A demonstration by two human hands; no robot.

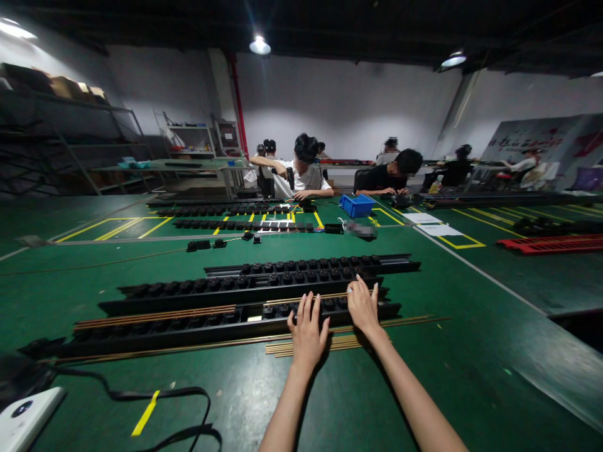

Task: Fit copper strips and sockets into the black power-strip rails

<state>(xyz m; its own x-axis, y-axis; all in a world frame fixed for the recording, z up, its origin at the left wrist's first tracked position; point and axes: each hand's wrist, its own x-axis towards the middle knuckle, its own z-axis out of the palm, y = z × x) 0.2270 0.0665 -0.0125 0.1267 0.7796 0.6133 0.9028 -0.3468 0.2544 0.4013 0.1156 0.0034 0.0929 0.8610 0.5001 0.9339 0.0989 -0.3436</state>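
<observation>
My left hand (308,329) lies with its fingers stretched and spread over the front edge of the nearest black rail (188,334), its fingertips by thin brass rods (287,302) lying along the rail's top. Close to its right, my right hand (363,306) curls its fingers at the right end of those rods; the fingertips are partly hidden. Black blocks sit in a row inside the rail. More brass rods (339,343) lie on the table under and beside my wrists, and a copper-coloured bundle (155,316) rests on the rail's left part.
Two more black rails (235,290) lie behind. A blue bin (357,206), wired black modules (245,224) and two people at work are across the green table (471,351). Left front holds a white phone (28,417), a black strap (155,393) and a yellow strip (146,414). Red rails (556,243) lie right.
</observation>
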